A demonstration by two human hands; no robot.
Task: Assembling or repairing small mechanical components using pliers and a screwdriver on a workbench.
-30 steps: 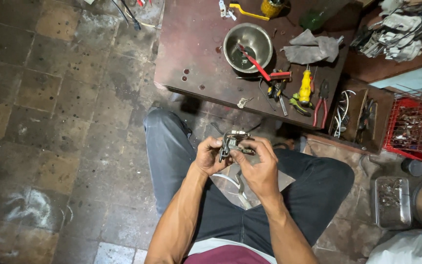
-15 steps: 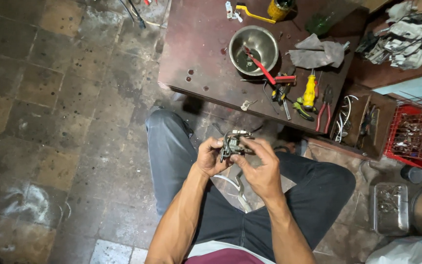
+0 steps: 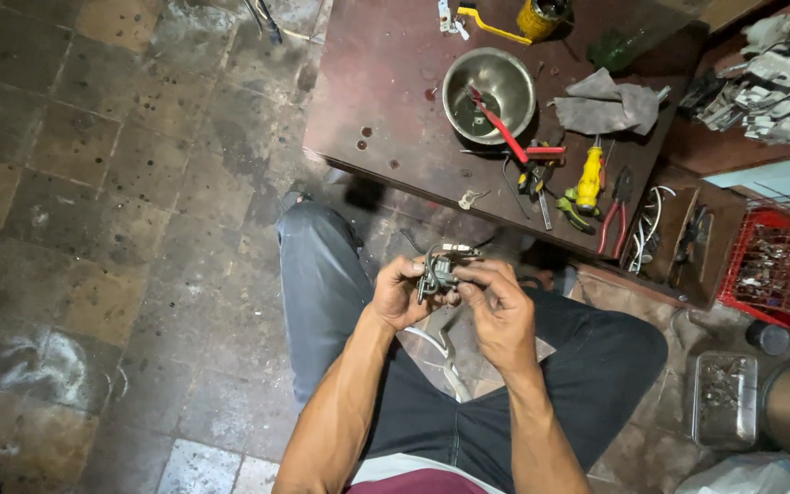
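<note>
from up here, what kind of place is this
Probably a small repair workshop. A low brown table holds pliers, a metal bowl and a rag; a red basket of small metal parts stands beside it. Both hands hold a small wired metal part over a stained tile floor.

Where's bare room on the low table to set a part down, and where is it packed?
Free: the left half of the brown table, bordered by its left edge and the steel bowl. Crowded: right of the bowl, where the grey rag, yellow-handled tool and red pliers lie close together. Both hands, left hand and right hand, hold a small metal assembly over the lap.
</note>
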